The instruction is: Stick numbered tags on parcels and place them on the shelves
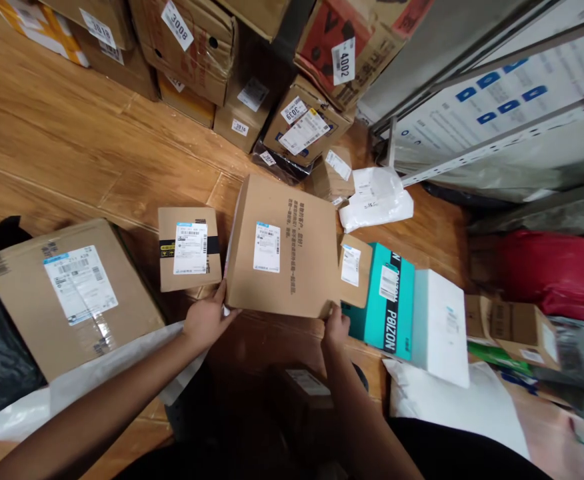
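Head view: left hand clamped on near left corner of large carton, right hand clamped on near right corner; carton, 1 white label uppermost, extends forward from both. Smaller box (black-banded) lies left of carton; teal box, right.

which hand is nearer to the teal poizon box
Right. The right hand holds the near right corner of the middle cardboard box, just left of the teal box; the left hand holds the cardboard box's near left corner, farther away.
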### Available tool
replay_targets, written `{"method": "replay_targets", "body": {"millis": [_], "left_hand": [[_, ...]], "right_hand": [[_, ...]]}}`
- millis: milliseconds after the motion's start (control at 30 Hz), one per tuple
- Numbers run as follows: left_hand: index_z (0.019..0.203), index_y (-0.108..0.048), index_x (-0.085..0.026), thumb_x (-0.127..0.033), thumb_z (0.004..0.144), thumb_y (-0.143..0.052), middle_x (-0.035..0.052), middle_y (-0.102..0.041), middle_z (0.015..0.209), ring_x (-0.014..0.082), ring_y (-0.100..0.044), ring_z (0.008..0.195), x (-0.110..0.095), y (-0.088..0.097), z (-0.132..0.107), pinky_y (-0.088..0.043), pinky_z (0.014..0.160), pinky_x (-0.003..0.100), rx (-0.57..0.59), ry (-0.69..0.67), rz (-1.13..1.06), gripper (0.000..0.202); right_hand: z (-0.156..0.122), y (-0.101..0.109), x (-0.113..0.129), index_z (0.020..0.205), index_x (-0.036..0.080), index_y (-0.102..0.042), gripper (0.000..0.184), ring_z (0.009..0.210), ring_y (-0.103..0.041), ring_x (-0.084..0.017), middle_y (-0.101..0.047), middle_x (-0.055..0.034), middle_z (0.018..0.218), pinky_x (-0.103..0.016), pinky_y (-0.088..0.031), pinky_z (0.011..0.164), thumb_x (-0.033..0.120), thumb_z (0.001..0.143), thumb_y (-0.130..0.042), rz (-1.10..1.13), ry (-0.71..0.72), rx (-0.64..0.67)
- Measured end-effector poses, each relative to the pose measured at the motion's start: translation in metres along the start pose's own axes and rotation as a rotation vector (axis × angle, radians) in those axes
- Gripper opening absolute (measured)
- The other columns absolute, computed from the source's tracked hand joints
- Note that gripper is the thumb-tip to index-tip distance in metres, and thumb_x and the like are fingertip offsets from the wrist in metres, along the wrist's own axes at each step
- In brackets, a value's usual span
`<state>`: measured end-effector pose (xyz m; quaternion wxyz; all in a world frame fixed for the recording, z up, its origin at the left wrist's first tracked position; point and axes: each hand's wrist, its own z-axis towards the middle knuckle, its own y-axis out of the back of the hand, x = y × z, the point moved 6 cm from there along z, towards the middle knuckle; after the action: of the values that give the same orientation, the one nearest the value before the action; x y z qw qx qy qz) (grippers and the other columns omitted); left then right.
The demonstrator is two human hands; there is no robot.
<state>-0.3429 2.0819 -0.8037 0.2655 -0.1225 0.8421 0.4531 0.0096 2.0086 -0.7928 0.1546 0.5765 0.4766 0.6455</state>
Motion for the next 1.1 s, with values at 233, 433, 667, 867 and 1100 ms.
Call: {"method": "replay_targets", "body": {"millis": [233, 433, 667, 867, 1100], "left_hand": [[0.132, -0.055, -0.016, -0.054, 0.096, -0.041, 0.0104, -0.071, 0.112, 0.0263, -0.069, 0.094, -0.036, 0.077, 0.008, -0.052, 0.077, 0.033, -0.325, -0.063, -0.034, 0.054], [0.128, -0.059, -0.016, -0.054, 0.096, -0.042, 0.0098, -0.075, 0.097, 0.0271, -0.070, 0.084, -0.035, 0.096, 0.018, -0.050, 0.067, 0.033, -0.395, -0.099, -0.023, 0.053], [0.128, -0.060, -0.015, -0.055, 0.095, -0.042, 0.0108, -0.074, 0.098, 0.0292, -0.070, 0.084, -0.033, 0.095, 0.016, -0.049, 0.065, 0.035, -0.388, -0.104, -0.033, 0.054], [0.128, -0.059, -0.015, -0.056, 0.095, -0.041, 0.0106, -0.074, 0.095, 0.0289, -0.070, 0.082, -0.034, 0.095, 0.018, -0.047, 0.064, 0.035, -0.376, -0.113, -0.037, 0.055], [0.129, -0.059, -0.016, -0.058, 0.095, -0.038, 0.0113, -0.074, 0.095, 0.0285, -0.070, 0.081, -0.035, 0.094, 0.018, -0.046, 0.063, 0.034, -0.386, -0.116, -0.022, 0.058]], "right_hand": [[0.022, 0.030, 0.060, 0.076, 0.022, -0.045, 0.033, 0.079, -0.050, -0.019, -0.053, 0.0002, 0.080, -0.035, -0.047, 0.081, 0.054, 0.074, -0.053, 0.168, -0.016, -0.240], [0.012, 0.029, 0.069, 0.072, 0.021, -0.045, 0.036, 0.067, -0.041, -0.014, -0.046, 0.0041, 0.069, -0.030, -0.043, 0.066, 0.055, 0.073, -0.058, 0.237, 0.022, -0.223], [0.010, 0.028, 0.067, 0.072, 0.021, -0.044, 0.034, 0.067, -0.039, -0.013, -0.045, 0.0042, 0.070, -0.028, -0.040, 0.063, 0.052, 0.074, -0.059, 0.273, 0.017, -0.218], [0.012, 0.028, 0.068, 0.071, 0.022, -0.043, 0.035, 0.067, -0.040, -0.013, -0.045, 0.0042, 0.070, -0.028, -0.039, 0.061, 0.053, 0.075, -0.058, 0.269, 0.009, -0.220], [0.015, 0.027, 0.068, 0.070, 0.022, -0.043, 0.032, 0.066, -0.041, -0.013, -0.044, 0.0050, 0.069, -0.029, -0.040, 0.064, 0.050, 0.075, -0.057, 0.271, -0.018, -0.232]]}}
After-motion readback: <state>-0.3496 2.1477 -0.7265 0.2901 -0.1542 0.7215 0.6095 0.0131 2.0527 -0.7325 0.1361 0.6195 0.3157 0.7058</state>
